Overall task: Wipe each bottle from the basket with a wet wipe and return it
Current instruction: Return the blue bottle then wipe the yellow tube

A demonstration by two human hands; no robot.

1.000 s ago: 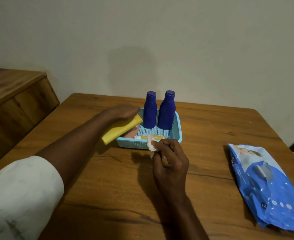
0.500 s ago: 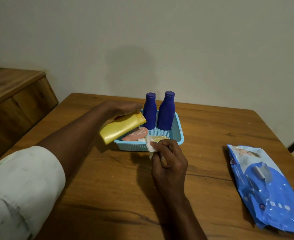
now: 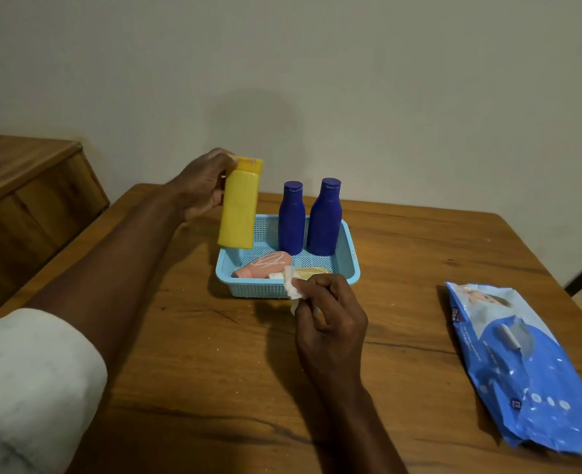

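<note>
My left hand [image 3: 202, 186] grips a yellow bottle [image 3: 238, 206] near its cap and holds it upright above the left end of the light blue basket [image 3: 349, 254]. Two dark blue bottles [image 3: 291, 218] [image 3: 325, 218] stand at the back of the basket. A pink bottle [image 3: 263, 265] lies on its side in the front, with a pale yellow bottle [image 3: 311, 270] partly hidden beside it. My right hand [image 3: 330, 313] pinches a crumpled white wet wipe [image 3: 293, 288] just in front of the basket.
A blue pack of wet wipes [image 3: 522, 367] lies on the right side of the wooden table [image 3: 197, 354]. A wooden cabinet [image 3: 26, 189] stands to the left, and a plain wall rises behind the table.
My left hand has lifted the yellow bottle out of the basket and turned it from slanted to upright. The pink bottle is now uncovered. My right hand with the wipe has barely moved.
</note>
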